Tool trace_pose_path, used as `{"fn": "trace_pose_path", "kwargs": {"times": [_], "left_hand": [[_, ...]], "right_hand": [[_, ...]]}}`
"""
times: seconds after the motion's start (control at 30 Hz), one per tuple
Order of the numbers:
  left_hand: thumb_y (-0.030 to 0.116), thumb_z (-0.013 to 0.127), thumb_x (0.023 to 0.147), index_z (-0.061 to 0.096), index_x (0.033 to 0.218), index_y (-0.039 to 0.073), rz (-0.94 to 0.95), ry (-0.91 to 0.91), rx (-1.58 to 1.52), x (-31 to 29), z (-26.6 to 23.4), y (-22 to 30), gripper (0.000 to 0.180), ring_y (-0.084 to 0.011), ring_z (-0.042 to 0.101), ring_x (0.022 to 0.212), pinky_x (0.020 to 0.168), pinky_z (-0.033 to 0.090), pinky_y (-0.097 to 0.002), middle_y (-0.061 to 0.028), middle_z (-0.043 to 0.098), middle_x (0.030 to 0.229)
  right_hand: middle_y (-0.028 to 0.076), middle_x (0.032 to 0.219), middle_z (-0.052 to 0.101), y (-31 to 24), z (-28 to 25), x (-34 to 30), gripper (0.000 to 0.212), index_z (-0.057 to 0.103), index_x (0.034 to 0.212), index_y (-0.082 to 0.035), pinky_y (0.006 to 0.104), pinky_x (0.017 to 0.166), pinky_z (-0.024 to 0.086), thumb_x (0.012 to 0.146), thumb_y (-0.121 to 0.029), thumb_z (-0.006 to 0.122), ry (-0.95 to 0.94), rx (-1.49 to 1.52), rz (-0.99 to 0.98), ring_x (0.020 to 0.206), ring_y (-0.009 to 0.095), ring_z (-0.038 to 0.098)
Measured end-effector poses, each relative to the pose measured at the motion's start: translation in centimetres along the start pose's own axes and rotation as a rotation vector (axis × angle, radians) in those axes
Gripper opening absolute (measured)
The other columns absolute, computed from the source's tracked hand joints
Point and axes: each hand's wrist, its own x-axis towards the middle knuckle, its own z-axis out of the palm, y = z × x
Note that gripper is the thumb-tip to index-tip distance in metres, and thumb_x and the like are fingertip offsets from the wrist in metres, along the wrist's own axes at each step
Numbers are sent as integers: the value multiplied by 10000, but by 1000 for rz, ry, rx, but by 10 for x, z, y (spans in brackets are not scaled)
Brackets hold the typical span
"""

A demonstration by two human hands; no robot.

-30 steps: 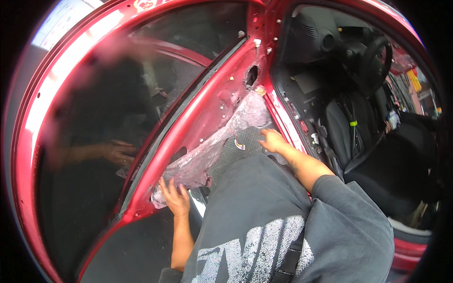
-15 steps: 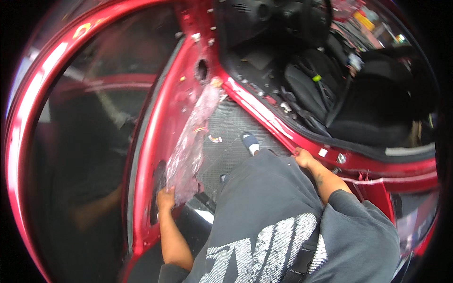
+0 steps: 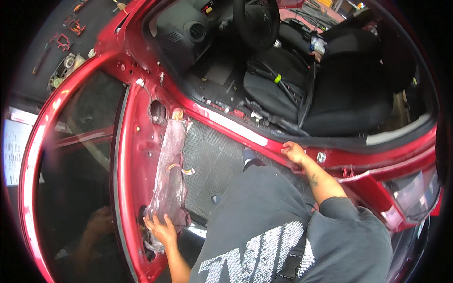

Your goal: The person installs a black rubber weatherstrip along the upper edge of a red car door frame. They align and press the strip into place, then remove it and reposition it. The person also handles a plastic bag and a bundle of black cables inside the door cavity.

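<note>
My left hand (image 3: 162, 230) lies with spread fingers against the lower rear part of an opened red car door (image 3: 134, 101), whose inner trim is off. Clear, crumpled plastic sheeting (image 3: 166, 162) hangs along the door's bare inner side, and the fingertips rest at its lower edge. A short bundle of coloured wires (image 3: 175, 167) with a white connector sticks out from the sheeting. Over at the car body, my right hand (image 3: 295, 153) is at the red door sill (image 3: 236, 128), holding nothing, its fingers loosely bent and apart.
Black seats (image 3: 351, 89) and a steering wheel (image 3: 257, 26) show inside the car. Small debris lies along the sill's inner edge. Another red door (image 3: 377, 195) stands to the right. Loose parts (image 3: 66, 70) lie beyond the front door. Dark textured matting (image 3: 212, 151) covers the floor.
The view has swung so the car interior fills more of it. My left hand has loosened from the door edge and spread its fingers. My right hand has let go of the sill edge.
</note>
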Motion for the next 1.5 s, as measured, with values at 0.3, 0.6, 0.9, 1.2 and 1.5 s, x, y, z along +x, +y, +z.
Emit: {"fn": "trace_pose_path", "kwargs": {"times": [0.3, 0.6, 0.9, 1.2, 1.5], "left_hand": [[193, 850, 934, 753, 1270, 7, -254, -408, -297, 11, 90, 112, 396, -439, 639, 1309, 1125, 503, -498, -246, 718, 1327], [256, 828, 969, 777, 1277, 23, -667, -706, -401, -64, 276, 123, 390, -411, 756, 1162, 1023, 579, -484, -266, 775, 1223], [207, 801, 1015, 759, 1269, 3, -516, -626, -474, -24, 223, 153, 328, -243, 756, 986, 906, 595, -388, -150, 806, 1074], [151, 774, 1031, 741, 1322, 8, -181, -514, -790, 25, 154, 196, 327, -249, 777, 1057, 956, 600, -390, -174, 806, 1165], [166, 769, 1063, 775, 1292, 31, -93, -556, -974, -10, 73, 169, 266, -167, 744, 1035, 938, 587, -339, -94, 811, 1115]], "right_hand": [[286, 1568, 614, -93, -103, 200, 759, 519, 1590, 4, 445, 1210, 470, 961, -261, 850, 264, -137, -103, 1458, 393, 605], [250, 1679, 499, -167, -154, 358, 1076, 320, 1714, -40, 542, 1262, 437, 882, -379, 913, 342, -874, -129, 1529, 446, 520], [259, 1359, 749, -164, -161, 321, 738, 593, 1546, -13, 429, 1062, 564, 870, -247, 773, -5, -399, -370, 1249, 390, 739], [141, 1493, 686, -250, -165, 124, 813, 544, 1625, -36, 364, 1160, 500, 836, -84, 734, -344, 80, -649, 1350, 195, 646], [102, 1365, 714, -306, -113, -70, 754, 479, 1638, -46, 402, 1064, 621, 962, -161, 792, -455, 504, -767, 1184, 216, 754]]}}
